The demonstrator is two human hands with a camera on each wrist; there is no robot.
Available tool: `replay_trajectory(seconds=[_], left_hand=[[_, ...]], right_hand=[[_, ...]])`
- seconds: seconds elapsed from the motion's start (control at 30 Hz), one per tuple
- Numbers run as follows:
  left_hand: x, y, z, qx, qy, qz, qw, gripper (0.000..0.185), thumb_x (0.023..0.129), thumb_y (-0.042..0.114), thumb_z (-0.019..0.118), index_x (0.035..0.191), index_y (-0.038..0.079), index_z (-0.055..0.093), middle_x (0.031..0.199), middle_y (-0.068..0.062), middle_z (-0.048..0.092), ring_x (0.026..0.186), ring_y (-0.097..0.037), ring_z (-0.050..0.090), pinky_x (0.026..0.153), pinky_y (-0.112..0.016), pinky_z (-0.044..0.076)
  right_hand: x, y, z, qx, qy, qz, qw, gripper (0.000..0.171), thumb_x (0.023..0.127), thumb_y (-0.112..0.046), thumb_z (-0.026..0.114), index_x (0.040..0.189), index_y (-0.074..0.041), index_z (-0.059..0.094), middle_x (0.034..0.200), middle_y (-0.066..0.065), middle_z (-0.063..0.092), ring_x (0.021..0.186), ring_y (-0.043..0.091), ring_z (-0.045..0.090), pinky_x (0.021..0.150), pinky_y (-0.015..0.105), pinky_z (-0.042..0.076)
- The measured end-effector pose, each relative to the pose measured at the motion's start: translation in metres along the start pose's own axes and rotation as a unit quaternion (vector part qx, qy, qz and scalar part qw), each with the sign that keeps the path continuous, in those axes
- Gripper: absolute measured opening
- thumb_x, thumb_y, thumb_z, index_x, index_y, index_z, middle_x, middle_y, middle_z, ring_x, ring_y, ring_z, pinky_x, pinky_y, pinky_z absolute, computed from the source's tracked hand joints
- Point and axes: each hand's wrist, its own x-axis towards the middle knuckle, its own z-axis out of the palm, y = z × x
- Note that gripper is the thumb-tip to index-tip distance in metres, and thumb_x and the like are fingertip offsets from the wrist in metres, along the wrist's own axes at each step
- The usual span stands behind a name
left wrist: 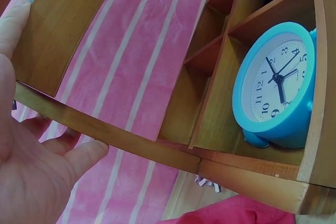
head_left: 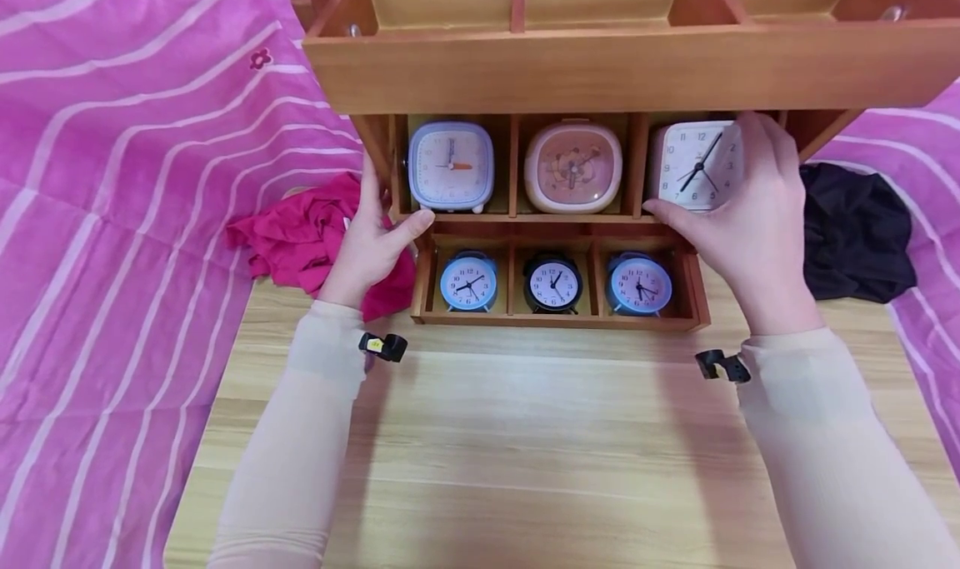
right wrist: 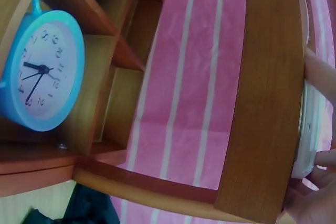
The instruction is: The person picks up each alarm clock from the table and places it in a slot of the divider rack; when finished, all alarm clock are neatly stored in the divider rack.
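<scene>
the near part of the bench (head_left: 525, 469) is bare light wood, with both sleeved forearms reaching across it toward the far edge. there a wooden shelf unit (head_left: 600, 69) stands. its low front row has three compartments, each with a small round clock: a blue one on the left (head_left: 468, 282), a black one in the middle (head_left: 553, 285) and a blue one on the right (head_left: 639, 286). the left hand (head_left: 370, 240) is at the unit's left side panel, thumb lying along the front edge of the middle shelf and fingers curled behind the panel, so it grips the wood. the right hand (head_left: 738, 211) is at the right-hand compartment of the middle row, fingers curved over a white square clock (head_left: 693, 165) and thumb on the shelf edge just below it; the clock sits in that compartment, partly hidden by the fingers. in the same row a lilac square clock (head_left: 451, 166) fills the left compartment and a pink square clock (head_left: 573, 167) the middle one. the top tier looks bare. beside the unit, a crumpled red cloth (head_left: 300, 236) lies at the far left corner of the bench and a black cloth (head_left: 855, 232) at the far right corner. a pink striped bedsheet (head_left: 112, 219) lies beyond and around the bench.
</scene>
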Motion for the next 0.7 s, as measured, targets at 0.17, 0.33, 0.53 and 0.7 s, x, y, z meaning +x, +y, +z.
replay_trajectory(seconds=[0.17, 0.33, 0.53, 0.7], left_hand=[[0.001, -0.001, 0.0, 0.002, 0.0, 0.004, 1.0, 0.113, 0.096, 0.02, 0.075, 0.167, 0.034, -0.011, 0.175, 0.011, 0.005, 0.16, -0.017, 0.016, 0.114, -0.049, 0.045], [0.003, -0.001, -0.002, -0.001, 0.001, 0.0, 1.0, 0.112, 0.096, 0.021, 0.075, 0.167, 0.034, -0.011, 0.174, 0.011, 0.005, 0.16, -0.017, 0.016, 0.114, -0.051, 0.045], [-0.001, 0.016, 0.0, 0.003, -0.002, -0.012, 0.9999, 0.109, 0.098, 0.022, 0.072, 0.167, 0.026, -0.013, 0.176, 0.006, 0.003, 0.16, -0.017, 0.012, 0.123, -0.051, 0.032], [-0.002, 0.021, 0.002, 0.0, -0.006, -0.019, 0.9998, 0.11, 0.099, 0.024, 0.071, 0.167, 0.025, -0.015, 0.176, 0.005, -0.001, 0.161, -0.019, 0.01, 0.125, -0.048, 0.028]], right_hand=[[0.006, -0.003, 0.0, -0.008, -0.026, 0.007, 1.0, 0.109, 0.079, -0.043, 0.089, 0.166, -0.019, 0.028, 0.17, 0.007, 0.027, 0.155, 0.022, 0.026, 0.128, 0.045, 0.022], [0.011, -0.004, 0.002, -0.01, -0.05, 0.007, 0.999, 0.109, 0.081, -0.043, 0.088, 0.166, -0.01, 0.027, 0.17, 0.011, 0.027, 0.156, 0.027, 0.026, 0.128, 0.046, 0.021], [0.007, 0.001, 0.008, -0.009, -0.041, -0.016, 0.999, 0.107, 0.085, -0.037, 0.085, 0.166, -0.007, 0.023, 0.172, 0.013, 0.021, 0.159, 0.026, 0.019, 0.129, 0.045, 0.017], [-0.016, 0.009, 0.016, 0.018, 0.042, -0.108, 0.993, 0.093, 0.085, -0.031, 0.087, 0.162, -0.01, 0.038, 0.17, 0.012, 0.027, 0.157, 0.027, 0.023, 0.129, 0.044, 0.019]])
